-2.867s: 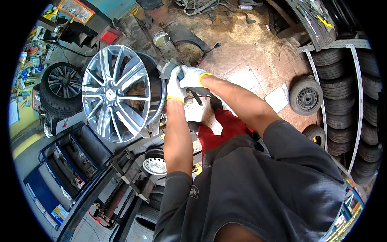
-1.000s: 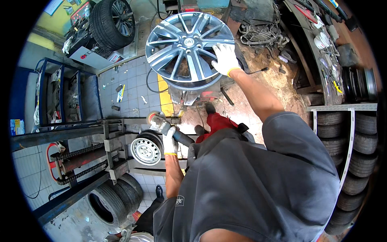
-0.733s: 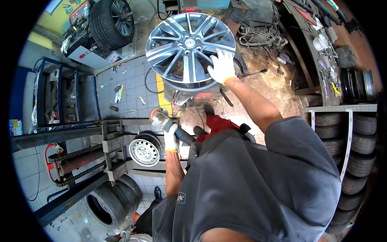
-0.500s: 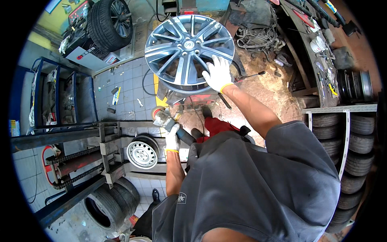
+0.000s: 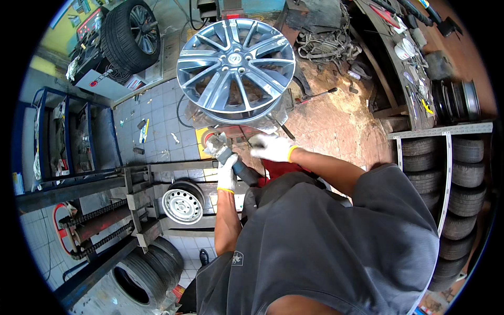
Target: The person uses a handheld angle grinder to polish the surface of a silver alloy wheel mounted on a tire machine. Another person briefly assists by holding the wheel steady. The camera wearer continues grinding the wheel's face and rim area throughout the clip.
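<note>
Being gripped around its body by the gloved left hand [image 5: 227,176], the angle grinder [image 5: 226,155] is held apart from the large alloy wheel [image 5: 235,59], which is set face up, with no tyre fitted, ahead of the person. The right hand [image 5: 272,148] is blurred, fingers extended, nothing seen held. Pale patches are visible near the wheel's edge, so the work is judged unfinished; how much is done cannot be told.
</note>
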A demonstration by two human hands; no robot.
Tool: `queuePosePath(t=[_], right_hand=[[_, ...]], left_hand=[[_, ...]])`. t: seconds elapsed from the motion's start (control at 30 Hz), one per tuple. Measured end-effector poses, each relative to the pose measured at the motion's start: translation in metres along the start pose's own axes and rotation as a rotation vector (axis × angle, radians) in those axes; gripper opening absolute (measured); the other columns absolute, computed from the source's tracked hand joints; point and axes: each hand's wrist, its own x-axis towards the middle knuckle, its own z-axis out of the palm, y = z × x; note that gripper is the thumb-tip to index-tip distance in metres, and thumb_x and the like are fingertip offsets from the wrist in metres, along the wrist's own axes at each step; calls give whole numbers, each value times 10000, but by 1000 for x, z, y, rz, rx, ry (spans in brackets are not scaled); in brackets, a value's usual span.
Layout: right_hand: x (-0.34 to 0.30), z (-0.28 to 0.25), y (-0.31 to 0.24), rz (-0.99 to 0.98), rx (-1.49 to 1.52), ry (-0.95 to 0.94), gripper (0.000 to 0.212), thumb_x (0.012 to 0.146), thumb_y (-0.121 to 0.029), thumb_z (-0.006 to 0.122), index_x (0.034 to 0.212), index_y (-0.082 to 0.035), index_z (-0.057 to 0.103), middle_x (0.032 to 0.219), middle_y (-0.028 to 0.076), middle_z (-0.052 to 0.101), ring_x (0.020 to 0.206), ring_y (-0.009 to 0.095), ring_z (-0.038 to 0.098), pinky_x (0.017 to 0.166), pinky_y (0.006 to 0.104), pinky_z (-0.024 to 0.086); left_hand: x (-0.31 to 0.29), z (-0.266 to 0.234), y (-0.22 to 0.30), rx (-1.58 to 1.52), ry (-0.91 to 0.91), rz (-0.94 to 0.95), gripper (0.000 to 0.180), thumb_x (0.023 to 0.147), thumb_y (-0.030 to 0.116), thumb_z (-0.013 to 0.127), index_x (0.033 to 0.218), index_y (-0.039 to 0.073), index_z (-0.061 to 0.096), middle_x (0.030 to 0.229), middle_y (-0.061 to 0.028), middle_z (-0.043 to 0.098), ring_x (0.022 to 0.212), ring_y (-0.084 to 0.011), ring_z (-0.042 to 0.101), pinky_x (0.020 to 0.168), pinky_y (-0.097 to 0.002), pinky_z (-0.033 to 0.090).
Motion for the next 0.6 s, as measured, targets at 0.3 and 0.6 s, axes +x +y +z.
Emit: queuePosePath(t=[0.3,0.6], right_hand=[[41,87,8,175,75,-149,1212,649,-522,762,1539,24,146,1309,301,561,1175,388,598,982,405,478],[26,97,-2,202,275,72,1140,705,-335,732,1555,0,50,1228,316,600,1116,392,619,957,411,483]], left_hand=[[10,25,2,107,-11,-108,315,806,102,761,1099,70,647,982,-38,678,864,-167,649,783,-323,535],[16,27,-4,186,-57,-195,374,835,118,733,1189,57,630,1068,-46,670,958,-182,640,858,-328,520]])
